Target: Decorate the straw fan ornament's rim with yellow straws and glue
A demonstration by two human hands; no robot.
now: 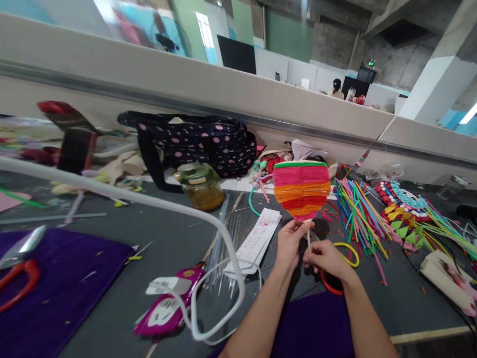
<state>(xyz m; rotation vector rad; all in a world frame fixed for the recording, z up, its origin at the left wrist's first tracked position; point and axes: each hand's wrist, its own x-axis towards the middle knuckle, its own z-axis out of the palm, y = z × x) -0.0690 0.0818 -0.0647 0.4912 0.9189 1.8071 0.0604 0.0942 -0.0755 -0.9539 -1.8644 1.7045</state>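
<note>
A fan-shaped craft piece (302,186) on a thin stick stands upright above the table, its face covered in bands of green, pink, orange and red strands. My left hand (289,244) pinches the stick just under the coloured face. Lower down, my right hand (325,257) closes its fingertips on the same stick, which is partly hidden by them. Beside my right hand lie a yellow loop (350,254) and a red loop (330,286), perhaps scissor handles. White printed paper slips (257,241) rest left of my left hand.
Colourful pipe cleaners (357,209) lie to the right, near a beaded piece (406,201). A glass jar (201,186) and a dotted bag (197,141) stand behind. A white cable (175,204) arches across the left, near a purple packet (169,306) and red-handled scissors (24,278).
</note>
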